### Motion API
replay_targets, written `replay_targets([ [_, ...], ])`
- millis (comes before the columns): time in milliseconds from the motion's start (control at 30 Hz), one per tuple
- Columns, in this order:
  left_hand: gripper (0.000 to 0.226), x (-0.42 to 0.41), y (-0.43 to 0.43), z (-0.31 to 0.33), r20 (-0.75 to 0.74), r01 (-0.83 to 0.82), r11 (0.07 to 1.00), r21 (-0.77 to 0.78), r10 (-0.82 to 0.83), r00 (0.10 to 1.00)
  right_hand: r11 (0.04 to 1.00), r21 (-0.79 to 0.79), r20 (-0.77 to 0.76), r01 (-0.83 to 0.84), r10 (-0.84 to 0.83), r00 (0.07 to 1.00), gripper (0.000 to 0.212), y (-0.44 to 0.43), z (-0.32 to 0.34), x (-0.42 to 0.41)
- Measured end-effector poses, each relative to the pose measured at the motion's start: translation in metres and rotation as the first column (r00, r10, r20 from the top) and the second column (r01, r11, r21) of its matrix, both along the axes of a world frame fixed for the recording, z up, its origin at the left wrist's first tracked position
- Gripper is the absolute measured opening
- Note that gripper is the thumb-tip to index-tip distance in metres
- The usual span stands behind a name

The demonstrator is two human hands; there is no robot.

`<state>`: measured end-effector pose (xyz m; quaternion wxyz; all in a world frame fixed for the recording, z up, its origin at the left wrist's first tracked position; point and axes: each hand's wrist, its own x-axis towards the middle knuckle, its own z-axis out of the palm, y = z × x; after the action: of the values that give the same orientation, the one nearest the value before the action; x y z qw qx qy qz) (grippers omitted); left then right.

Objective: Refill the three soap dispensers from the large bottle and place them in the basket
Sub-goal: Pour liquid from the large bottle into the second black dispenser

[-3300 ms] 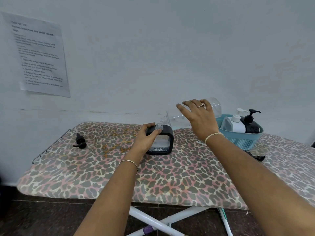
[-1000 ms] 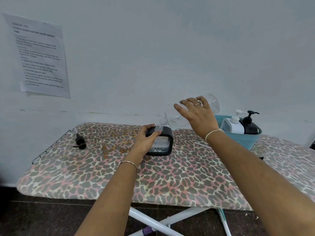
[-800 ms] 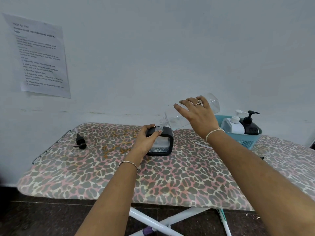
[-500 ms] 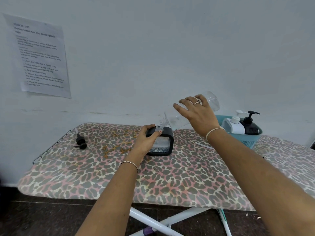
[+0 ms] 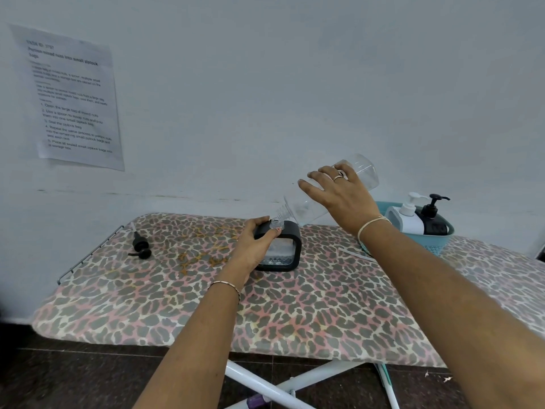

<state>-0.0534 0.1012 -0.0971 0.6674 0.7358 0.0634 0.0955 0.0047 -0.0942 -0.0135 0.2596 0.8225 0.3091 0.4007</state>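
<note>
Head view. The left hand (image 5: 253,246) grasps the square black dispenser (image 5: 287,256) from its left side, fingers wrapped behind it and the thumb lying across its top edge just beside the filling opening. The dispenser stands upright on the leopard-print surface (image 5: 295,305), and its clear front panel faces the camera. The right hand (image 5: 342,193) grasps the large bottle (image 5: 300,206), with the fingers spread and curled over the upper side of its clear body. The bottle is tilted, base raised toward the right and neck lowered to the left, and its mouth sits at the opening on the dispenser's top. Whether liquid is passing cannot be told. Beyond and to the right of the right wrist stands the teal basket (image 5: 427,242), holding a white dispenser (image 5: 405,221) and a black dispenser (image 5: 433,224), both upright and touching each other, pumps fitted. Well to the left of the left hand a loose black pump head (image 5: 140,246) lies on the surface. A thin white tube (image 5: 355,254) lies on the surface under the right forearm. A printed sheet (image 5: 73,98) is fixed to the wall above and left of both hands.
</note>
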Motion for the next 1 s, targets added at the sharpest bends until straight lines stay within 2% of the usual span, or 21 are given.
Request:
replay_targets([
  [600,0.047,-0.002,-0.001,0.002,-0.010,0.005,1.000,0.001,-0.005,1.000,0.998,-0.060,-0.026,-0.024,0.023,0.999,0.064,0.005,0.010,0.003],
  [1000,0.046,-0.003,-0.002,0.002,-0.012,0.001,1.000,0.018,0.000,1.000,0.990,-0.117,0.027,-0.075,0.079,0.997,0.057,0.010,0.018,0.007],
])
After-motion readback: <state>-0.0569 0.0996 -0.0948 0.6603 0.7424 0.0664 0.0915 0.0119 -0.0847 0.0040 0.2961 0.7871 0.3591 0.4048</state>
